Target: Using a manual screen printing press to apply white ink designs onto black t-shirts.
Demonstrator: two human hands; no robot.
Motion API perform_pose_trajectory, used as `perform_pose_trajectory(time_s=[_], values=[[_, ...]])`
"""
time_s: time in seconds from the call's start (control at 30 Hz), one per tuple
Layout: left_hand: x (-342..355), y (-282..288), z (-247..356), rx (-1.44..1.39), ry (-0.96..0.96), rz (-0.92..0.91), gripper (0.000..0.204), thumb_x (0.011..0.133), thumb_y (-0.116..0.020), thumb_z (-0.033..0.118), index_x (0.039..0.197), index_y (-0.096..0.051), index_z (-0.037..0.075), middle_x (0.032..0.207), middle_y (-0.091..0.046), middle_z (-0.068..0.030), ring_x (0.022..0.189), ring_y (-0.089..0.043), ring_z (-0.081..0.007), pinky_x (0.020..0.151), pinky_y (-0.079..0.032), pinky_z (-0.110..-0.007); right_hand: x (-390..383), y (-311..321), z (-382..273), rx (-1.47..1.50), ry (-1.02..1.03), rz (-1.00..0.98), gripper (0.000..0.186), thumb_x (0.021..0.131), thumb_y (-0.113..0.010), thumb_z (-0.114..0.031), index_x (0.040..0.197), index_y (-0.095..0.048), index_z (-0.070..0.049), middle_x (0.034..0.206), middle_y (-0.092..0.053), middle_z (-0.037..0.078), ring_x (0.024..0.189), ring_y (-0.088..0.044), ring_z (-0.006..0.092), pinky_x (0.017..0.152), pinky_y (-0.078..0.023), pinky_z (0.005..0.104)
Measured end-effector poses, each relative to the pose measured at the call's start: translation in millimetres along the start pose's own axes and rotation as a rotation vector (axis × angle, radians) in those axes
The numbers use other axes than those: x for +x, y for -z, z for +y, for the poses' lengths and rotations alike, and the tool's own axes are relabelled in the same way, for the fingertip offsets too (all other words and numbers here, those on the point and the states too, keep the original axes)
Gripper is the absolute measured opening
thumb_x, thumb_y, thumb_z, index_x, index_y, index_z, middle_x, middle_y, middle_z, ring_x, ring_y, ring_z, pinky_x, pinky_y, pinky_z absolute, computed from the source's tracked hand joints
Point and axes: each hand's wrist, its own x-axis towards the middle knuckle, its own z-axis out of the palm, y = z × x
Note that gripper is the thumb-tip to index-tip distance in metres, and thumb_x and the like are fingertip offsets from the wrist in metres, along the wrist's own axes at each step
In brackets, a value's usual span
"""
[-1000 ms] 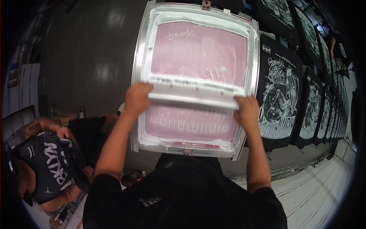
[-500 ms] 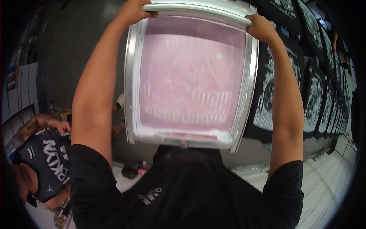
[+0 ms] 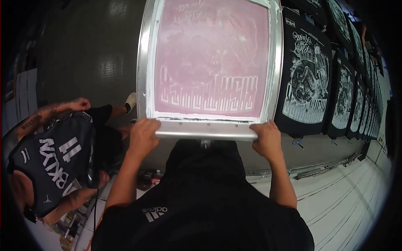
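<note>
A metal squeegee [image 3: 207,131] lies across the near end of a screen-printing screen. My left hand [image 3: 145,133] is closed round its left end and my right hand [image 3: 268,137] round its right end. Pink mesh [image 3: 207,54] stretches over the screen's silver frame [image 3: 144,54], with white ink smeared along the inner edges. Pale lettering and a pattern of upright bars show in the mesh. Whatever lies beneath the screen is hidden, and so is the squeegee's blade edge.
Black shirts [image 3: 307,83] with white prints lie in a row to the right. On the left a co-worker in a dark jersey [image 3: 54,154] is close to my left arm, one arm reaching forward. A dark floor [image 3: 83,50] extends beyond, and a pale tiled floor [image 3: 335,196] lies at lower right.
Both my hands have come from the screen's far end to its near end with the squeegee. The design in the mesh looks sharper. The co-worker has shifted forward and closer.
</note>
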Motion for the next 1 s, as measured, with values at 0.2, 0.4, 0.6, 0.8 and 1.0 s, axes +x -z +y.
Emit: perform_pose_trajectory(time_s=[0.2, 0.4, 0.6, 0.8, 1.0], values=[[18.2, -33.0, -29.5, 0.130, -0.133, 0.239, 0.039, 0.053, -0.062, 0.000, 0.092, -0.065, 0.004, 0.093, -0.066, -0.0136, 0.091, -0.062, -0.0340, 0.082, -0.051, -0.044, 23.6, -19.4, 9.0, -0.050, 0.057, 0.246, 0.053, 0.050, -0.070, -0.001, 0.102, -0.066, -0.011, 0.101, -0.070, 0.007, 0.101, -0.063, 0.0286, 0.109, -0.037, 0.0533], [271.5, 24.7, -97.2, 0.169, -0.086, 0.264, 0.039, 0.062, -0.069, 0.005, 0.101, -0.073, 0.011, 0.091, -0.069, -0.0124, 0.088, -0.065, -0.0327, 0.078, -0.054, -0.043, 240.7, 90.2, 58.3, -0.201, 0.038, 0.415, 0.046, 0.061, -0.066, -0.005, 0.105, -0.072, -0.014, 0.086, -0.067, 0.015, 0.087, -0.062, 0.0338, 0.080, -0.051, 0.0434], [463.2, 83.3, -108.2, 0.292, 0.031, 0.149, 0.034, 0.072, -0.077, 0.029, 0.103, -0.073, 0.017, 0.096, -0.071, -0.0138, 0.090, -0.067, -0.0348, 0.083, -0.053, -0.045, 395.3, 198.4, 101.4, -0.304, 0.012, 0.408, 0.044, 0.072, -0.063, -0.016, 0.116, -0.069, -0.019, 0.103, -0.070, 0.015, 0.099, -0.066, 0.0335, 0.086, -0.053, 0.0438], [473.4, 128.7, -94.9, 0.257, 0.094, 0.076, 0.047, 0.070, -0.082, 0.041, 0.108, -0.071, 0.016, 0.104, -0.069, -0.0139, 0.097, -0.065, -0.0346, 0.086, -0.052, -0.042, 431.8, 263.3, 92.2, -0.200, 0.132, 0.262, 0.048, 0.062, -0.061, -0.013, 0.109, -0.072, -0.008, 0.098, -0.069, 0.023, 0.096, -0.067, 0.0373, 0.090, -0.053, 0.0398], [329.6, 87.5, -45.9, -0.002, -0.057, 0.533, 0.049, 0.085, -0.072, 0.039, 0.120, -0.062, 0.006, 0.113, -0.064, -0.0173, 0.105, -0.061, -0.0341, 0.094, -0.048, -0.043, 456.4, 291.3, 110.4, -0.091, 0.149, 0.254, 0.053, 0.057, -0.072, -0.011, 0.109, -0.070, -0.001, 0.093, -0.072, 0.020, 0.087, -0.069, 0.0317, 0.084, -0.053, 0.0352]])
